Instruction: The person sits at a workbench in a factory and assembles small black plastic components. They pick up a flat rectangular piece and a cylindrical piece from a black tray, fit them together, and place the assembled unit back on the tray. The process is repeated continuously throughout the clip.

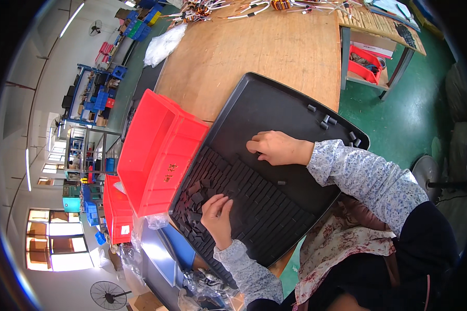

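Note:
A large black tray (264,98) lies tilted across the view, holding many small black blocks. Part of them stand in neat slanting rows (264,199); others form a loose heap (194,199) along the tray's left side. Over the right edge of that heap is my left hand (218,220), thumb and fingertips drawn together. My right hand (277,147) hovers near the far end of the rows, its fingers curled into a pinch. Whatever either hand may hold is hidden by the fingers. Several small grey cylinders (325,122) and a lone one (281,182) lie on the tray floor.
A red bin (166,155) leans against the tray's left rim, with another red bin (117,207) behind it. The wooden table (254,41) carries wired parts (283,4) at its far edge and a white plastic bag (163,44). A fan (428,173) stands at right.

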The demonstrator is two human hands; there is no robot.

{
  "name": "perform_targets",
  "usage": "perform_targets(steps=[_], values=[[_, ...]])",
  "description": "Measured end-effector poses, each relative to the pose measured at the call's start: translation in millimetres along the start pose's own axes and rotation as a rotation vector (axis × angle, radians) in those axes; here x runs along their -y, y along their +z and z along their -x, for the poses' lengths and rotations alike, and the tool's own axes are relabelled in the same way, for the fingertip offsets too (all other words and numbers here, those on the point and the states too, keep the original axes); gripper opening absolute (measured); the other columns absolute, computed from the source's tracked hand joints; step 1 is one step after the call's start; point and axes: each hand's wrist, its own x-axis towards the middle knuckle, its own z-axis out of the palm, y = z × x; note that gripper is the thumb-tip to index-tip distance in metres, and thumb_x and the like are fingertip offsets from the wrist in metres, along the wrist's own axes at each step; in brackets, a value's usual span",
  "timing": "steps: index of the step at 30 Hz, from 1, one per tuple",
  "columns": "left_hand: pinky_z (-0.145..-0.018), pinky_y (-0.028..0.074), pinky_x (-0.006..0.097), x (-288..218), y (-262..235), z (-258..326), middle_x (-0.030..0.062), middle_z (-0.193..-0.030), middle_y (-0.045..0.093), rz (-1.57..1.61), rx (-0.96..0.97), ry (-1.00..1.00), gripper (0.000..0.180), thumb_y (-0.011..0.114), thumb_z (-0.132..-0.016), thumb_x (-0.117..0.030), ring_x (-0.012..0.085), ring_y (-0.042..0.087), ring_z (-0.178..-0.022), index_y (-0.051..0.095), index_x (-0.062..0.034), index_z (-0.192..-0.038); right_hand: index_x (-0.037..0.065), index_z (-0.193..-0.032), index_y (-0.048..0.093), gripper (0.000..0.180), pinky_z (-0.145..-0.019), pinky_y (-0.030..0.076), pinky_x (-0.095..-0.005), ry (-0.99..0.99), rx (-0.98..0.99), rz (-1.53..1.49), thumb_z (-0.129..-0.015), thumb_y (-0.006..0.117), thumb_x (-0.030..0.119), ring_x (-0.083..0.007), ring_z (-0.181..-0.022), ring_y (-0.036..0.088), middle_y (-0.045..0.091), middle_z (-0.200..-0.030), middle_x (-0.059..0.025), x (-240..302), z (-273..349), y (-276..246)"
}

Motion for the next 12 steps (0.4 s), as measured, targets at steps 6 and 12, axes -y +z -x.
perform_targets(steps=[6,12], values=[[-0.058,0.048,0.023,-4,-2,1,0.0076,-0.09,0.068,-0.008,0.027,0.015,0.014,0.079,-0.077,-0.003,0.0125,0.058,-0.068,0.068,-0.0008,-0.086,0.001,-0.095,0.055,0.027,-0.078,0.053,-0.0451,-0.016,-0.016,-0.009,-0.075,0.073,0.004,-0.0364,-0.097,0.062,0.063,-0.092,-0.0162,0,0,-1],[-0.061,0.05,0.021,-32,20,6,0.0096,-0.093,0.068,0.671,0.07,-0.318,0.019,0.061,-0.093,-0.002,0.0125,0.062,-0.065,0.055,-0.0018,-0.111,0.006,-0.096,0.055,0.03,-0.079,0.053,-0.0428,0.054,0.071,-0.403,-0.075,0.076,0.008,-0.0372,-0.095,0.063,0.065,-0.093,-0.0161,17,-3,-13]])
